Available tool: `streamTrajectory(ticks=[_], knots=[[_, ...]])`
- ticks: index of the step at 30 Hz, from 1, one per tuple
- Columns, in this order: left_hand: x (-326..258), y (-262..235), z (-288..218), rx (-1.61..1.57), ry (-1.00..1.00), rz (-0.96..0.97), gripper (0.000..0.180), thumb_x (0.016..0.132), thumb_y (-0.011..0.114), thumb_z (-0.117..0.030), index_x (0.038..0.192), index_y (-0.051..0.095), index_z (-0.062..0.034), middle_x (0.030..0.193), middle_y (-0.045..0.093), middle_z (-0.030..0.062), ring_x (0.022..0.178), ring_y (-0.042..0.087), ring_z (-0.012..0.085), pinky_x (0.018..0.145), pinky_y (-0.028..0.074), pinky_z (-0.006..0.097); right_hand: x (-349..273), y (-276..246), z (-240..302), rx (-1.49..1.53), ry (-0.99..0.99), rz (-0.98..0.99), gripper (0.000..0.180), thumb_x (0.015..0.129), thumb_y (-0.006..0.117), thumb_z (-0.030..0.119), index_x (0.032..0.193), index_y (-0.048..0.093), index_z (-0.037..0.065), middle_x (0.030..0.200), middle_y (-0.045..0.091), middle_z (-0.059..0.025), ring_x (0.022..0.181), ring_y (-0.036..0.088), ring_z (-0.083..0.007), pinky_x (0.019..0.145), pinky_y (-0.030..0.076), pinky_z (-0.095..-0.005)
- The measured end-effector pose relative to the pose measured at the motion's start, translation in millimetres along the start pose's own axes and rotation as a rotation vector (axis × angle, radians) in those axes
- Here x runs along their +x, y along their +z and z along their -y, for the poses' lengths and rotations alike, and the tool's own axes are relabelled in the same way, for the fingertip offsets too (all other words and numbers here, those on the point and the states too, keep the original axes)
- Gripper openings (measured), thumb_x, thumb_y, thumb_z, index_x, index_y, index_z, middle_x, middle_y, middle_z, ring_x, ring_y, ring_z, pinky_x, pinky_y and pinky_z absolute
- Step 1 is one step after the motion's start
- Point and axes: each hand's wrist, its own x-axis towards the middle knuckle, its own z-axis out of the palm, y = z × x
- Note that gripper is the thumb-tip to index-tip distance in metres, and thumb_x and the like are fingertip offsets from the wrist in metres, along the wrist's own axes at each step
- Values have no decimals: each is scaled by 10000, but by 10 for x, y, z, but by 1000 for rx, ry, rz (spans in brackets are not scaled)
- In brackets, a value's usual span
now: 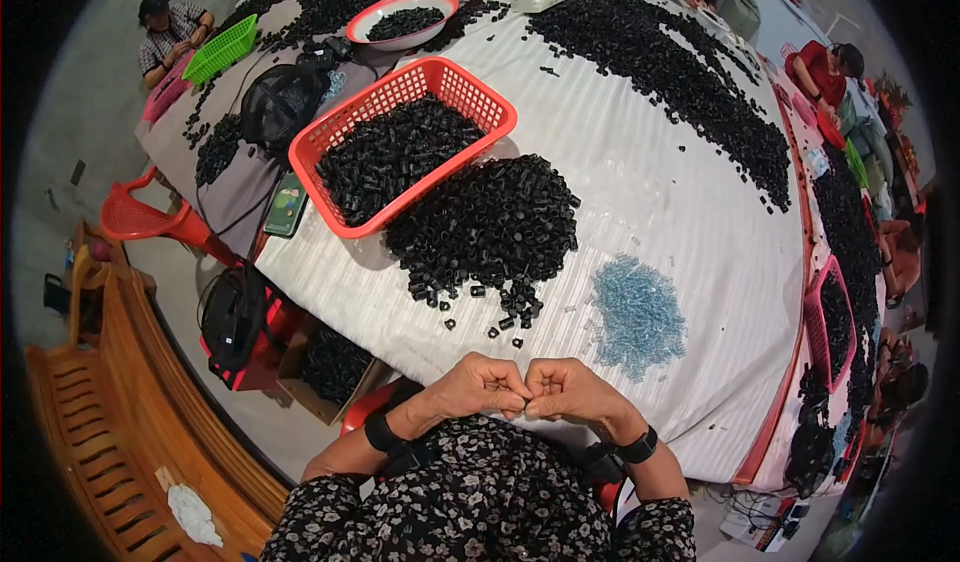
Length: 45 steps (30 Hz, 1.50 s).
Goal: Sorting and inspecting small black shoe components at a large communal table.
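Note:
My left hand and my right hand meet fingertip to fingertip over the table's near edge, both pinched closed. Whatever sits between the fingers is too small and too covered to name. Just beyond them lies a heap of small black plastic caps, with a few strays toward me. To the right of that heap spreads a pile of small clear bluish pieces, nearest to my right hand. A red plastic basket filled with more black caps stands behind the heap, on the left.
White cloth covers the table. A long bank of black parts lies at the far right, and a red-rimmed basin stands at the back. A green box lies left of the basket. Other people sit around the tables. A wooden bench is at left.

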Motion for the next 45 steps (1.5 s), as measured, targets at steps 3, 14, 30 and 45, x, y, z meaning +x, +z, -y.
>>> streamTrajectory(ticks=[3,14,30,45], knots=[[31,-6,36,-129,29,-25,121,816,646,-50,890,621,43,742,637,86,657,612,120,592,498,230,1,42,21,100,-67,-43,218,750,727,91,756,512,54,653,523,20,531,473,-38,469,368,-179],[-17,-77,75,-137,-19,-41,109,825,641,-67,863,615,31,735,635,82,658,614,116,592,500,219,19,92,79,-22,-81,-85,181,803,681,101,772,507,59,669,485,40,562,422,-23,479,324,-174],[47,-33,107,-255,7,-29,134,840,628,-85,879,572,31,765,622,81,635,601,100,594,506,214,-100,159,105,-146,-179,-208,128,830,647,94,852,534,38,695,496,48,600,417,-13,515,339,-173],[-13,44,111,-181,-11,-8,102,844,614,-61,854,567,28,744,622,79,625,601,100,580,505,212,-72,102,101,-116,-125,-102,147,812,665,79,773,527,46,669,495,46,574,420,-12,484,331,-170]])
